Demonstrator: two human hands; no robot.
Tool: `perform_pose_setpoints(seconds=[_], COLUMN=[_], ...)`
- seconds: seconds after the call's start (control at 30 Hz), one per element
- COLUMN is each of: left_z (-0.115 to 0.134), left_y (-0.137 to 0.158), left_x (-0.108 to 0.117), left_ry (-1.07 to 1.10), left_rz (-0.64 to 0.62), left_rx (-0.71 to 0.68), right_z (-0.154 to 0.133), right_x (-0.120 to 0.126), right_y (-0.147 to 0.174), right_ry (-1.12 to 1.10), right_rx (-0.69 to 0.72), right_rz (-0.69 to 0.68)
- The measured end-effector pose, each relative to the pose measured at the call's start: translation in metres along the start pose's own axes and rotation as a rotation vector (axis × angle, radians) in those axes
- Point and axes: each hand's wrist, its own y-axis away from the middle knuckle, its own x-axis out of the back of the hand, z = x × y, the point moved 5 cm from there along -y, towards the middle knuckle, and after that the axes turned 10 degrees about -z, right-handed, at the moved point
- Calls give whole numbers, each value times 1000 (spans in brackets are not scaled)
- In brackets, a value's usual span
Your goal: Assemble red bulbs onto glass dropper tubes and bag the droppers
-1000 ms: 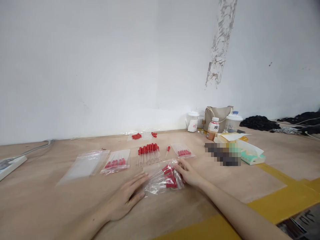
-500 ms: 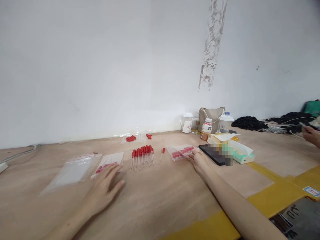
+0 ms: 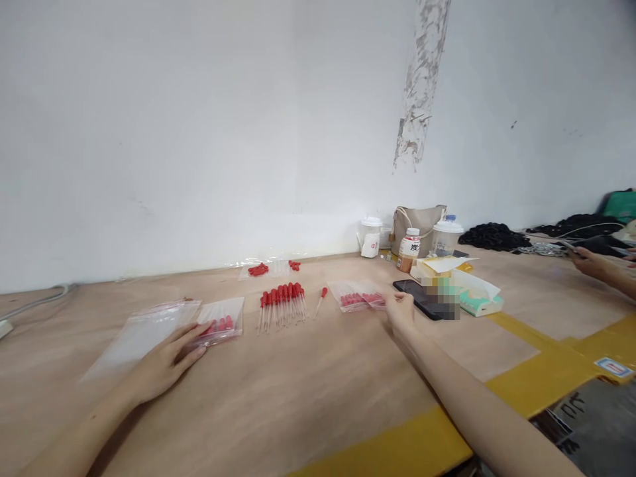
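On the left, my left hand [image 3: 163, 364] lies with fingers stretched over the edge of a clear zip bag [image 3: 233, 311] holding red-bulbed pieces; thumb and fingers are apart. My right hand [image 3: 400, 315] has its fingers closed at the right corner of another clear bag [image 3: 358, 288] with red-bulbed pieces inside. Between the hands, several red-bulbed droppers [image 3: 282, 305] lie side by side in a row. A single dropper [image 3: 320, 301] lies apart, just right of them. Flat zip bags [image 3: 136, 334] lie left of my left hand.
Behind the row sits a clear bag with red bulbs [image 3: 258, 269]. To the right are a phone [image 3: 417, 298], a tissue pack [image 3: 479, 298], a bottle [image 3: 409, 250], lidded cups [image 3: 370, 237] and a grey bag [image 3: 420, 225]. A co-worker's hand [image 3: 596, 265] holds something at far right.
My left hand has moved left and settled on the bag with red-bulbed pieces. The right hand stays at its bag's corner. The co-worker's hand has come further into view.
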Motion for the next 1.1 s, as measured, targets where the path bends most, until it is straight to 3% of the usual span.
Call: perform_pose_setpoints(seconds=[0.1,0.23,0.33,0.57,0.73,0.87,1.0,1.1], left_z=[-4,-3,-2,4,12,15,22,39], left_y=[-4,-6,-6,-4,-2,2,15,23], left_x=[-2,-3,-2,0,0,9,27,35], left_ry=[-23,-44,-27,48,113,181,205,123], left_rz=[28,83,149,214,253,403,600,622], left_rx=[24,47,76,84,59,121,207,119], right_z=[-23,-53,-60,-54,-46,-45,-52,-57], right_x=[-17,-67,-100,-148,-163,-167,-158,-139], right_y=[13,27,23,0,-6,-4,4,13], right_ry=[159,502,652,729,739,742,710,657], right_rx=[156,342,301,84,-1,-11,37,115], right_rz=[-32,-351,-432,-378,-407,-443,-482,-506])
